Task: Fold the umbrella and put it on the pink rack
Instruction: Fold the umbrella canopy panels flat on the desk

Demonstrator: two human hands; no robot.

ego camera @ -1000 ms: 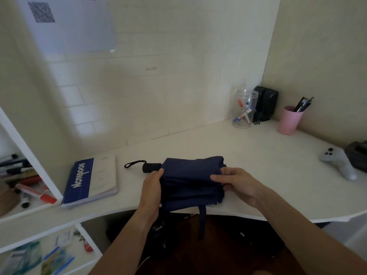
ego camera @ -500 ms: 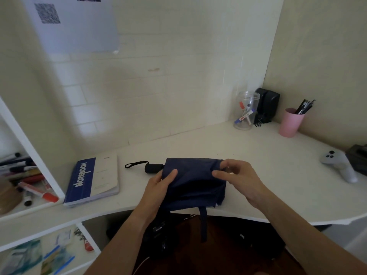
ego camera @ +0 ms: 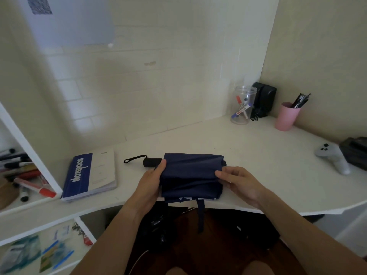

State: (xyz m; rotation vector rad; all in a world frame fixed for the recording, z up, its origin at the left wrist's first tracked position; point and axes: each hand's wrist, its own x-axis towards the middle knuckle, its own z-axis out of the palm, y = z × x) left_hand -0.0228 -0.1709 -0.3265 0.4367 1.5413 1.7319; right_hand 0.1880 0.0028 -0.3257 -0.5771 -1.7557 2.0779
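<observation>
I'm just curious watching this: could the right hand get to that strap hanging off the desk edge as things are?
Probably yes. The strap dangles free below the desk, just beneath the umbrella, with nothing in front of it. The right hand is pinching the fabric close by and would have to let go first.

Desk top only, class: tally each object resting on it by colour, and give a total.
Navy: 1, umbrella
Blue-and-white: 1, notebook
Clear: 1, jar
Pink: 1, cup
Black: 2, speaker, box
Grey: 1, controller
Total: 7
</observation>
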